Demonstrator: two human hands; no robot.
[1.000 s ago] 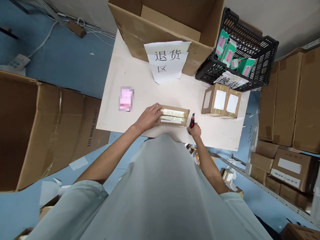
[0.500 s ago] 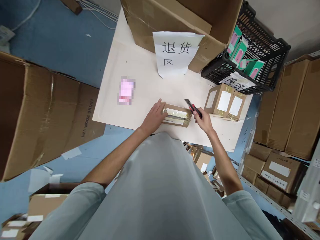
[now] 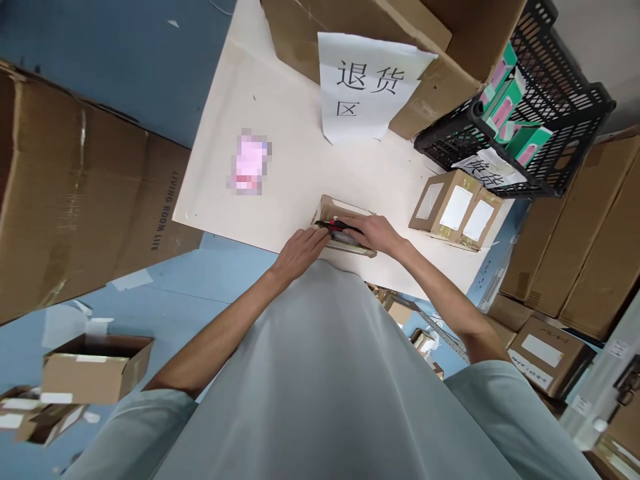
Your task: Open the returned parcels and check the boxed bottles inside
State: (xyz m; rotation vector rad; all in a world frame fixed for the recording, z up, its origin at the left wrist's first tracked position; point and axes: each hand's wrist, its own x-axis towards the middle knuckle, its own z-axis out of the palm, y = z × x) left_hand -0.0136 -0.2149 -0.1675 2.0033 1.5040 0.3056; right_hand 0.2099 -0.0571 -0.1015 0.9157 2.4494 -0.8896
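A small cardboard box [image 3: 356, 250] lies at the near edge of the white table [image 3: 285, 133], its top parted and flaps raised. My left hand [image 3: 300, 255] grips its near left edge, fingers bent over the rim. In my right hand [image 3: 379, 233] is a utility knife [image 3: 336, 225], red and black, held flat across the opening with the tip toward my left fingers. The right fingers reach over the far side of the box. What lies inside is mostly hidden by the hands.
Two taped boxes with white labels [image 3: 456, 207] stand right of my right hand. Behind them is a black crate [image 3: 543, 167] of green and pink packs. A large carton [image 3: 295, 40] with a paper sign [image 3: 373, 87] stands at the back. A blurred pink item [image 3: 250, 160] lies left.
The taped box top has come open. My right hand has moved left with the knife, from the box's right end to over its opening. My left hand has shifted to the near edge.
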